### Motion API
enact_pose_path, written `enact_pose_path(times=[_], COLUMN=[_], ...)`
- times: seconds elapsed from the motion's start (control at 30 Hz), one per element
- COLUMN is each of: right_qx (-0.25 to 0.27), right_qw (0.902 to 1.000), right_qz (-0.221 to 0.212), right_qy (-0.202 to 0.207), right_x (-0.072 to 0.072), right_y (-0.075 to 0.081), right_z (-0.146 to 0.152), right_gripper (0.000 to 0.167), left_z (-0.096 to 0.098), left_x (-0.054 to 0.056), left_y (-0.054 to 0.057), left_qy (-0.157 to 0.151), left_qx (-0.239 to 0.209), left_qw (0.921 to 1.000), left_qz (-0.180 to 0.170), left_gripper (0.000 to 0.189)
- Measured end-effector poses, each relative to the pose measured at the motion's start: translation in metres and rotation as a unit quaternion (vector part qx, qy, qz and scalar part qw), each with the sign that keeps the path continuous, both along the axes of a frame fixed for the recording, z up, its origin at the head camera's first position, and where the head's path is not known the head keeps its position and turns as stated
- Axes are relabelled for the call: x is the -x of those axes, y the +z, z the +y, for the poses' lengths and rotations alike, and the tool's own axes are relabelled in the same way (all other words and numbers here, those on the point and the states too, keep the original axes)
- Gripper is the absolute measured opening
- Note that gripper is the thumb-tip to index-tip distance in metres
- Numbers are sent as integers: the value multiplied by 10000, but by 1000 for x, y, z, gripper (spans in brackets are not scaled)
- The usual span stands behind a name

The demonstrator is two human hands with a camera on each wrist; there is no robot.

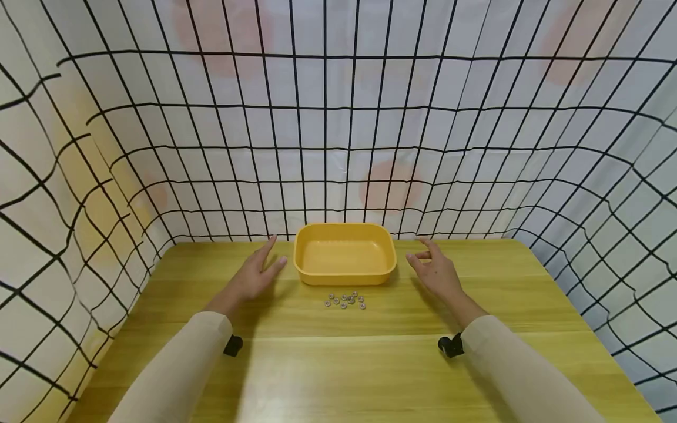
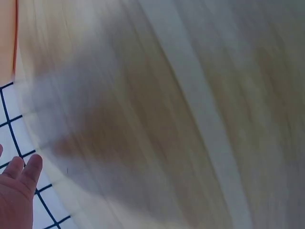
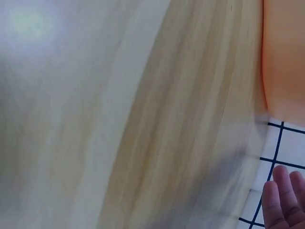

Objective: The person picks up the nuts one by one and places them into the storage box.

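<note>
A yellow rectangular tray (image 1: 345, 279) stands at the far edge of the wooden table. In front of it lie several small metal nuts (image 1: 344, 298) in a loose cluster. My left hand (image 1: 256, 275) is just left of the tray, apart from it, thumb and fingers spread and holding nothing. To the tray's right hovers my right hand (image 1: 436, 271), its fingers loosely extended and bare of any object. Both wrist views catch only fingertips, the left fingers (image 2: 29, 174) at the lower left and the right fingers (image 3: 281, 195) at the lower right, beside the tray's orange-looking wall (image 3: 288, 62).
The wooden table (image 1: 338, 364) stretches toward me beneath both sleeves. A black wire grid (image 1: 338, 108) with pale cloth behind it rises at the back and along both sides. A small black wrist camera (image 1: 451, 345) sits under the right cuff, another (image 1: 233, 345) under the left.
</note>
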State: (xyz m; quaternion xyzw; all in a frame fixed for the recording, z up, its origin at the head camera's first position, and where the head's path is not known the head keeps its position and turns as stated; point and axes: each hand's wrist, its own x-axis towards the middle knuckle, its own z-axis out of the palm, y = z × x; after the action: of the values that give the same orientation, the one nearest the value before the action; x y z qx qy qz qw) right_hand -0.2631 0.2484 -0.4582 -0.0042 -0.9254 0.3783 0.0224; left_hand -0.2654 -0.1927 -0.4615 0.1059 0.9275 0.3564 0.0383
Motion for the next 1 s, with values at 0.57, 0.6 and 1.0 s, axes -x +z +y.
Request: enact_pose_path(times=[0.57, 0.6, 1.0], right_qx=[1253, 1337, 2030], right_qw=[9911, 9899, 9731], right_qz=[-456, -478, -1086], right_qy=[-53, -43, 53], right_x=[-12, -12, -27], right_y=[-8, -8, -13], right_z=[-20, -21, -37], right_gripper=[77, 76, 69], left_z=[15, 16, 28], left_x=[-4, -4, -4], left_y=[-4, -4, -9], left_qy=[545, 583, 756], left_qx=[-1390, -1429, -2103], left_qw=[9877, 9869, 9729], left_qz=[-455, -460, -602], left_gripper=[73, 72, 69])
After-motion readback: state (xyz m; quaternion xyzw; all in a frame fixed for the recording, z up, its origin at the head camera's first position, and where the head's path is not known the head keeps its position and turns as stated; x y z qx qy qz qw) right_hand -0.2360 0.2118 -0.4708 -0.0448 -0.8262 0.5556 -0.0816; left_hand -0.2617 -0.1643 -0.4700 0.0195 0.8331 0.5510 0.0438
